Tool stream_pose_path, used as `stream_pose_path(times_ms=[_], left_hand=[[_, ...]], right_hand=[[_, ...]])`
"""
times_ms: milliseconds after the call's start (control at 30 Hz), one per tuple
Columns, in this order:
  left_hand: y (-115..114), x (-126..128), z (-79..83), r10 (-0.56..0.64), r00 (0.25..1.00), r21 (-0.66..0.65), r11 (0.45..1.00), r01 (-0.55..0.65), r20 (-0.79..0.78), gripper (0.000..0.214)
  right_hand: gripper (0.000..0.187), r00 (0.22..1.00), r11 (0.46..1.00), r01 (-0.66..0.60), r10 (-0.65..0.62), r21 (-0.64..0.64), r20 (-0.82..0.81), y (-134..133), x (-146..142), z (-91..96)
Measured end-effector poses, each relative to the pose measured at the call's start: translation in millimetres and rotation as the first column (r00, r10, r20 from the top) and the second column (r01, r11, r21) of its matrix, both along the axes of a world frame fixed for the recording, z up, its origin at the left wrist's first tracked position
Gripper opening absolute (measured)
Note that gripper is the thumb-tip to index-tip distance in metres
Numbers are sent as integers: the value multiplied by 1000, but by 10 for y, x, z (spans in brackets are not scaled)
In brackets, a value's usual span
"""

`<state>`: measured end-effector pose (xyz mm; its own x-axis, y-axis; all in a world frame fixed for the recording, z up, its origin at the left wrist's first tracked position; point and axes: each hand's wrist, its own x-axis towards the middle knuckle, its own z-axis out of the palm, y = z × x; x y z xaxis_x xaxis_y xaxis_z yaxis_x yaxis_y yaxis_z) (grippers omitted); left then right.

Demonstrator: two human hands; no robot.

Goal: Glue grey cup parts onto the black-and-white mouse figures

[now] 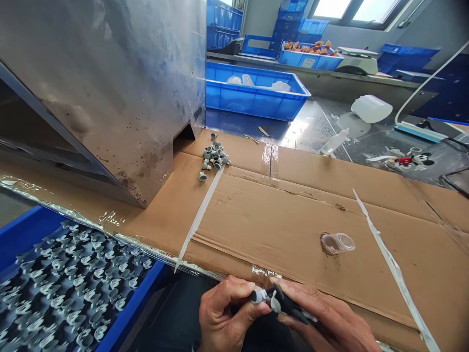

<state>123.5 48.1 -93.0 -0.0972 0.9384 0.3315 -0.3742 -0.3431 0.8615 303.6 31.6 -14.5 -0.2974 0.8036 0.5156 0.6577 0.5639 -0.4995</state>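
Close to the table's near edge, my left hand pinches a small grey cup-shaped piece between thumb and finger. Against it, my right hand grips a dark grey and white moulded piece; its exact kind is hard to make out. The two pieces meet between my fingertips, and my fingers partly cover both. Farther off on the cardboard lies a small pile of similar grey cup-shaped pieces. At lower left, a blue tray holds many grey and white pieces in rows.
A big metal housing stands at left on the cardboard. A clear plastic cup is at right. Behind are a blue bin with plastic bags, a white container, a small bottle and a Mickey Mouse figure.
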Motion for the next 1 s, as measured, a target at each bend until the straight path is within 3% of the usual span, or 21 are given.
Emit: stream_pose_path(times_ms=[233,533,1000], left_hand=[[-25,0,84,-12,1000,-103,995,15,29,20],[-24,-1,99,-13,1000,-117,993,15,23,18],[-24,14,113,-9,998,-138,990,16,56,21]], right_hand=[[26,997,1000,-23,23,3,69,-10,11,-58],[31,1000,1000,13,-12,-18,14,0,34,-31],[26,991,1000,23,-26,19,132,-18,35,-42]])
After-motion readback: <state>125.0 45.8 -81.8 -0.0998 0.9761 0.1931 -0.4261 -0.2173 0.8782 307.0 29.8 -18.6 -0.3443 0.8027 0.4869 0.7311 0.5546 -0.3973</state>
